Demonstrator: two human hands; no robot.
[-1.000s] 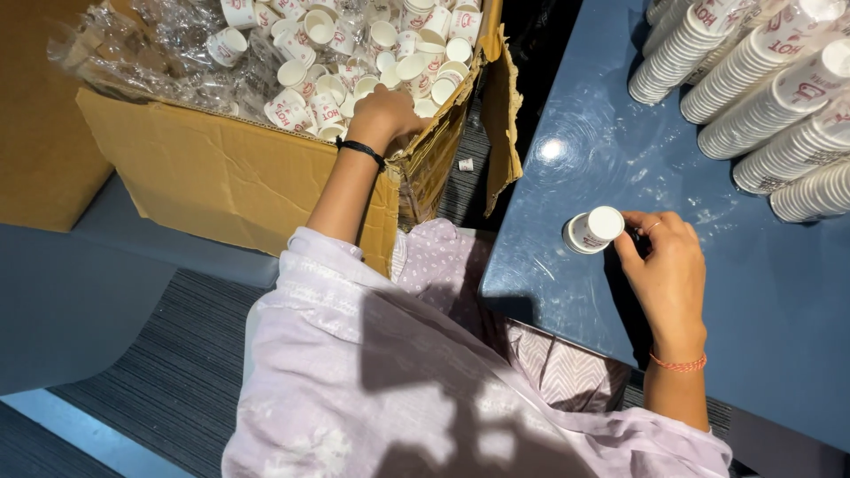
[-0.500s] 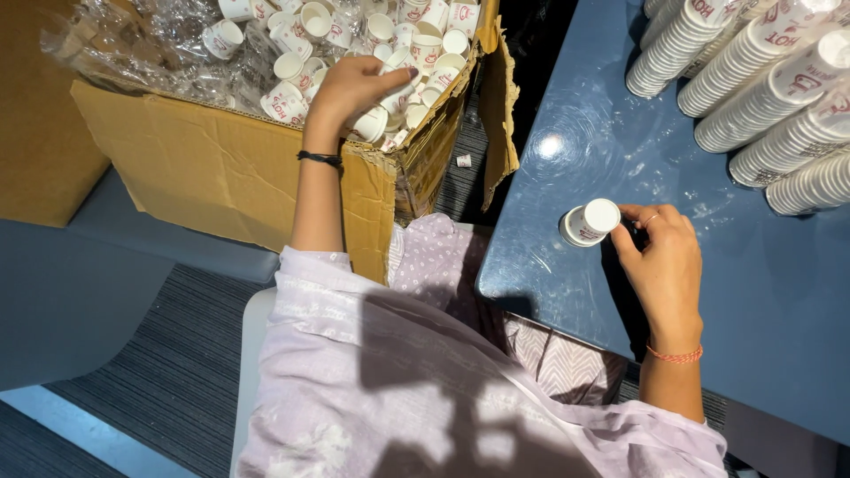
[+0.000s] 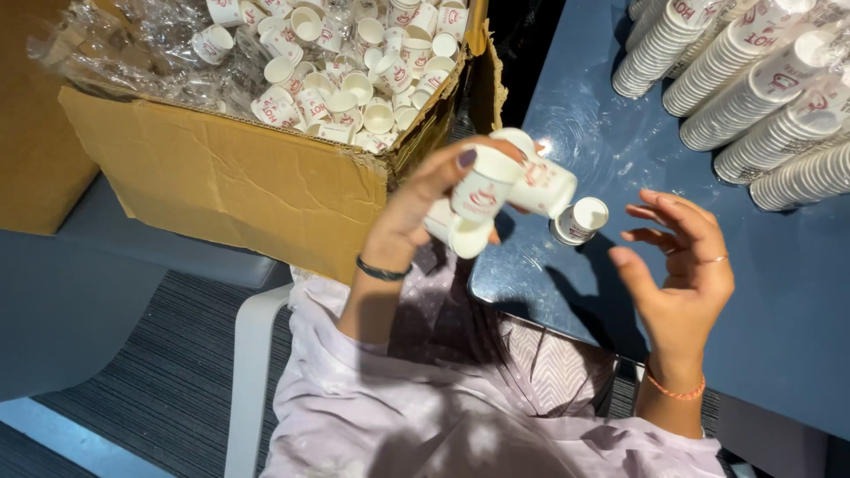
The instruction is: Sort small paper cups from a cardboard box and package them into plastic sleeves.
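Left hand (image 3: 416, 212): clamped round a handful of small white paper cups (image 3: 496, 190) with red print, held above the table's near left corner.
Right hand (image 3: 686, 265): fingers spread, holding nothing, over the blue table (image 3: 797, 292).
Lone cup (image 3: 578, 220): on its side between the hands, near the table's left edge.
Cardboard box (image 3: 230, 181): left of the table, full of loose cups (image 3: 354, 88) and clear wrap.
Stacked cups (image 3: 753, 80): rows lying at the table's far right corner.
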